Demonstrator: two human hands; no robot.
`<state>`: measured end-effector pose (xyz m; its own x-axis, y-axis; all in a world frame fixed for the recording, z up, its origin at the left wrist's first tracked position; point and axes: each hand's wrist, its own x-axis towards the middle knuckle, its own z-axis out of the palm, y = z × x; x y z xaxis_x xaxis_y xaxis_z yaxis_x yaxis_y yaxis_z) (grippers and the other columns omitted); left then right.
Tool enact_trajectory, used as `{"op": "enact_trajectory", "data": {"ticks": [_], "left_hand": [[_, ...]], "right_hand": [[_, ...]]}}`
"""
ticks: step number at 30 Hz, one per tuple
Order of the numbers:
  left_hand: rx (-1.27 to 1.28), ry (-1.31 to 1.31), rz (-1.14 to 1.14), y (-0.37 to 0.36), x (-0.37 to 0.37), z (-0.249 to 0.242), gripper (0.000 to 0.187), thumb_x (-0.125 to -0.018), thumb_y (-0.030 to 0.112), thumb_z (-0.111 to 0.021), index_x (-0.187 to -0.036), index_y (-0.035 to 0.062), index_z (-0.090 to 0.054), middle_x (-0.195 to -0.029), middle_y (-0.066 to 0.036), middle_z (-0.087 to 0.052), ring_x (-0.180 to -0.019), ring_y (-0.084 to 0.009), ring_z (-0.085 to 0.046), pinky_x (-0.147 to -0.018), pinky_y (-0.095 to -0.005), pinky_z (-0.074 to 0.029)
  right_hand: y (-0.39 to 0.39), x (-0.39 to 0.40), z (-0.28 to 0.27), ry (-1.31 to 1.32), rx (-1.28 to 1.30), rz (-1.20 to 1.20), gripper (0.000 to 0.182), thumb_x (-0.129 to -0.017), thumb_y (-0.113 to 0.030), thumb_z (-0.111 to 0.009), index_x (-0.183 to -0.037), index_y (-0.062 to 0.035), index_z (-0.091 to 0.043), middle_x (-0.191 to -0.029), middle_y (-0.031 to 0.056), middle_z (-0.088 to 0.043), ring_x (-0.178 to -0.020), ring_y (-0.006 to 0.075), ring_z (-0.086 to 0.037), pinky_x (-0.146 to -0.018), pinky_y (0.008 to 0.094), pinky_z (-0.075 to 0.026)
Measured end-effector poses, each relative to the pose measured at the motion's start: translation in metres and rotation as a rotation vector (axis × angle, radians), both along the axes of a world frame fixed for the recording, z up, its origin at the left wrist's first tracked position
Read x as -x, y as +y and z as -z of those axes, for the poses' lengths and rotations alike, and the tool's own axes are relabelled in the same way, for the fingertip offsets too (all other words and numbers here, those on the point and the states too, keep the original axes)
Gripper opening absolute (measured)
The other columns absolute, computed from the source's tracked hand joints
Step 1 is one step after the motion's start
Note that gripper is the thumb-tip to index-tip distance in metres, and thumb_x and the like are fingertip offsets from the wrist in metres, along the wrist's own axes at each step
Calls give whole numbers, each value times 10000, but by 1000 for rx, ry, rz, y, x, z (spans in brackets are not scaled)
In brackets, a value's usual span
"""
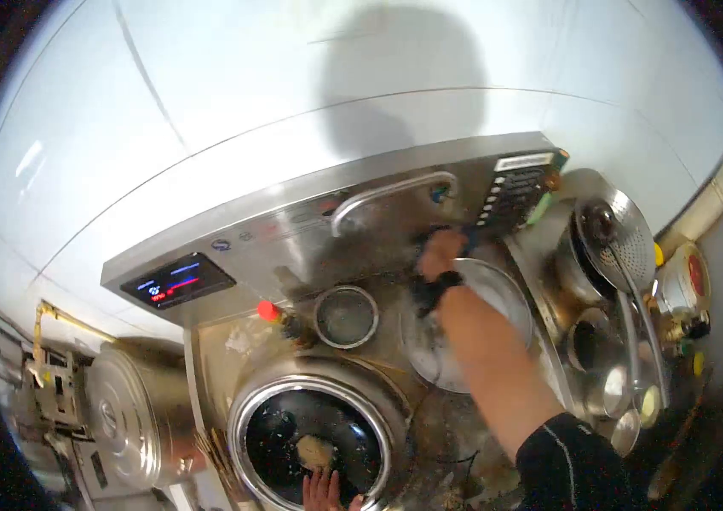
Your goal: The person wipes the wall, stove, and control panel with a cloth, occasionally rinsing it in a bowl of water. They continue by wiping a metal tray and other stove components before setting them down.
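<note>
Hands: left hand [320,492] outstretched beside lump [316,450], right hand [443,254] (blurred) at panel [293,247], grip unclear.

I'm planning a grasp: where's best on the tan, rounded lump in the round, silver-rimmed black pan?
Likely the side edges, from above: the lump lies in the pan, top and sides uncovered, with the left hand at its near edge.
</note>
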<state>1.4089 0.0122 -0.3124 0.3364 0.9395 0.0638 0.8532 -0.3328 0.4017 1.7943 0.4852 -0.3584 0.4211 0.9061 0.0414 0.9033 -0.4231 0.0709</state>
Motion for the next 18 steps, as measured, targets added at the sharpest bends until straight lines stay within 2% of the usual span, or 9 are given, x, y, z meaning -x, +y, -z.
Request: {"op": "enact_trajectory", "data": {"ticks": [1,2,5,7,9,11,12,15,18], "left_hand": [[-8,-18,-9,1,1,-1,699,-906,466,-583,-1392,-33,-519,-1415,-257,-520,-1347,-426,-449,-1141,-583,-302],[-11,-18,-28,0,3,1,699,-906,466,-583,-1392,-33,-519,-1415,-257,-520,-1347,-426,-449,-1141,-583,-302],[142,-53,-61,-9,7,-6,697,-916,463,-579,-1402,-32,-511,-1418,-253,-519,-1351,-425,-446,-1143,-583,-299],[18,-27,13,7,-2,-9,684,-913,437,-606,-1401,-33,-512,-1422,-245,-519,-1367,-417,-432,-1148,-584,-293],[15,3,38,4,-3,-9,674,-916,429,-609,-1406,-23,-511,-1431,-236,-515,-1373,-413,-426,-1153,-580,-286],[13,34,40,1,-1,-2,664,-919,421,-612,-1411,-13,-511,-1440,-227,-511,-1380,-408,-420,-1159,-577,-280],[51,51,42,1,1,0,657,-920,419,-614,-1416,1,-510,-1455,-214,-501,-1386,-399,-415,-1163,-573,-276],[47,10,63,1,1,5,650,-920,408,-619,-1433,27,-500,-1487,-189,-474,-1404,-378,-396,-1173,-564,-263],[8,-35,73,4,1,12,655,-915,401,-627,-1444,39,-490,-1503,-178,-457,-1416,-363,-382,-1179,-558,-253]], "right_hand": [[1,-37,1,-2,200,20,344,-900,-366,-649,-1148,-129,-681,-1024,86,-703,-955,182,-668,-787,366,-498],[6,-52,24,-47,179,59,297,-910,-350,-635,-1102,-127,-680,-1005,97,-699,-944,195,-665,-775,376,-493],[48,-90,163,-348,-372,229,200,-939,-302,-591,-964,-121,-675,-947,129,-688,-910,232,-655,-740,405,-478],[26,-23,63,472,-779,400,161,-947,-215,-551,-920,-70,-615,-887,167,-629,-863,321,-600,-735,452,-444],[-2,13,-3,916,-1122,373,142,-954,-129,-511,-877,-18,-556,-826,206,-571,-815,411,-545,-730,500,-409],[-32,25,-36,782,-1191,116,116,-945,-106,-517,-892,-7,-546,-833,211,-546,-818,417,-525,-744,509,-404],[-37,23,-37,646,-1213,-144,94,-936,-83,-522,-907,5,-537,-841,216,-521,-821,423,-505,-758,518,-398],[-31,-17,-49,431,-1198,-321,95,-930,-72,-546,-936,22,-528,-908,223,-525,-875,422,-502,-786,529,-397],[2,-66,-53,256,-1082,-124,119,-941,-110,-525,-976,2,-547,-1019,228,-573,-955,430,-531,-831,544,-415]]}}
